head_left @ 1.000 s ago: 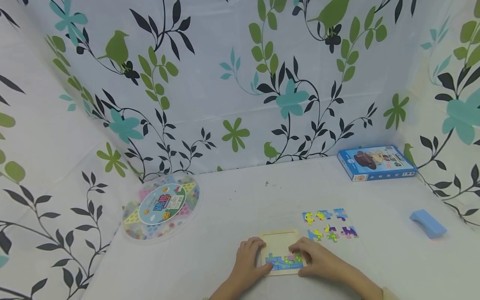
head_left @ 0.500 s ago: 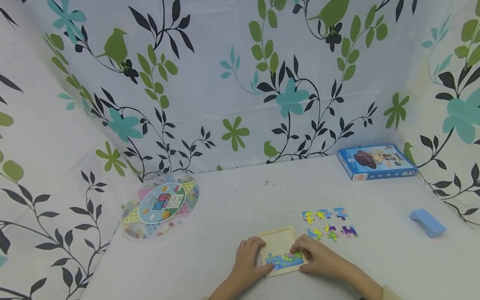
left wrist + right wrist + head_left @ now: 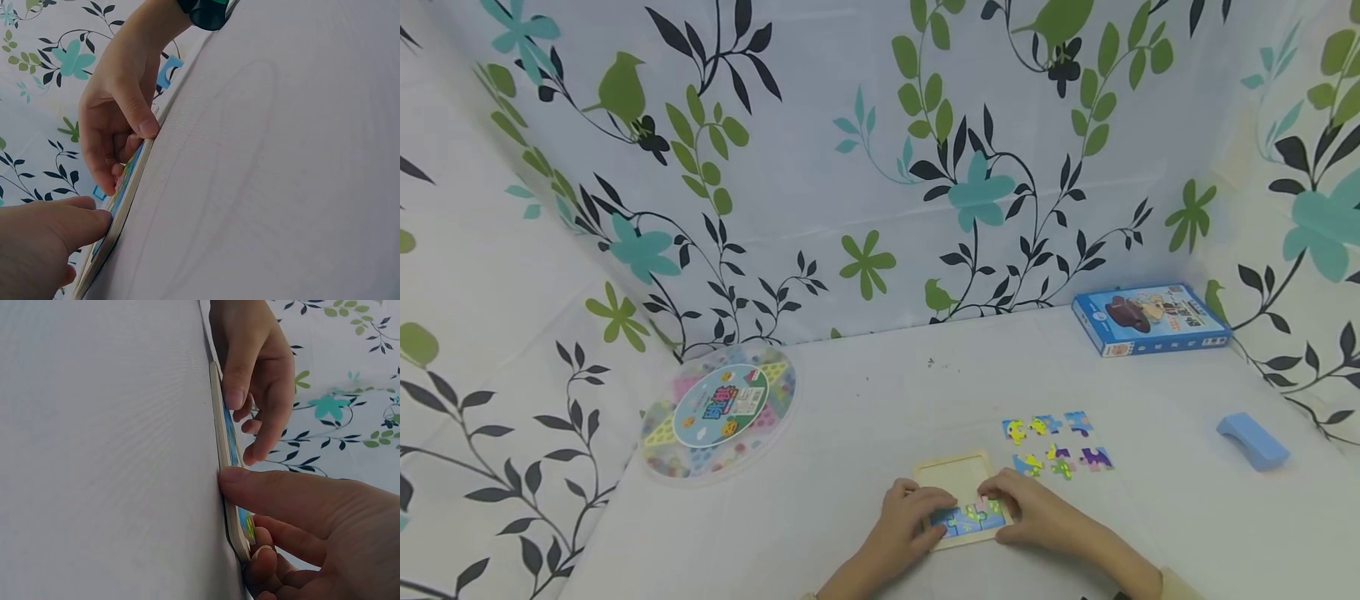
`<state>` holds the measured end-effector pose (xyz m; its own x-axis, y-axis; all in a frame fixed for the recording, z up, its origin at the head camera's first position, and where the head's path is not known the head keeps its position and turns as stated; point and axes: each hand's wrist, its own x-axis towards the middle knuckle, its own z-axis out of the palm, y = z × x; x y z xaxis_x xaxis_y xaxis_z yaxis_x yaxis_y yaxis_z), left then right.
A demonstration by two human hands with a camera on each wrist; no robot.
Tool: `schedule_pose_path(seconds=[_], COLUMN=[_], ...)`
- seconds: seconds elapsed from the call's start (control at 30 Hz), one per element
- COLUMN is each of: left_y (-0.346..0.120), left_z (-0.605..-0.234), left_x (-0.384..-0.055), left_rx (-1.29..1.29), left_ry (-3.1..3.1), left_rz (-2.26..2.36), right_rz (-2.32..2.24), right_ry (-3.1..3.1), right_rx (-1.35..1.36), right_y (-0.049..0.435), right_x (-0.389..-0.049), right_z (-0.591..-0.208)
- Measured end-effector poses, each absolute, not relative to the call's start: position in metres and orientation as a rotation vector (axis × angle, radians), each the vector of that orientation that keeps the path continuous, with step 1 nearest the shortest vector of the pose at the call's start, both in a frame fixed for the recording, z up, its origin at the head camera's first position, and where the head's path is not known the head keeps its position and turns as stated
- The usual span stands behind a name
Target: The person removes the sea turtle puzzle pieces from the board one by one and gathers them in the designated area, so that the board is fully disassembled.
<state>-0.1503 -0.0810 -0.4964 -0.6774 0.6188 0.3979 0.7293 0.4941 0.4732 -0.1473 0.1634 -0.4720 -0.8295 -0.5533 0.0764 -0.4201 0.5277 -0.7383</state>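
A square wooden puzzle tray (image 3: pixel 953 473) lies on the white table, its near part filled with blue puzzle pieces (image 3: pixel 964 523). My left hand (image 3: pixel 898 527) is at the tray's left side, thumb over the near left pieces and index finger reaching across the picture. In the right wrist view, the left hand (image 3: pixel 256 375) has its thumb at the tray's near edge and its other fingers loosely bent. My right hand (image 3: pixel 1037 512) grips the tray's right side, thumb (image 3: pixel 250 486) against the near edge and fingers curled around the corner.
Several loose puzzle pieces (image 3: pixel 1057 446) lie in two rows just beyond the right hand. Farther right is a blue arch-shaped block (image 3: pixel 1253 442). A blue box (image 3: pixel 1152 320) stands at the back right, and a round clear package (image 3: pixel 721 412) at the left.
The tray has turned slightly. My left fingers have moved from the tray's left edge inward over the pieces. The right hand keeps its grip on the right side.
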Motion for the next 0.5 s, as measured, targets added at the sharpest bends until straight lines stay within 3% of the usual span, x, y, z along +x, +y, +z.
schedule_pose_path(seconds=[0.5], left_y=[-0.0801], left_z=[-0.4939], left_x=[-0.1509], left_rx=[-1.312], left_ry=[-2.518], left_rz=[-0.790], right_rz=[-1.223], right_ry=[2.593], right_rx=[-0.858], right_y=[0.1638], right_x=[-0.1487], right_z=[-0.4700])
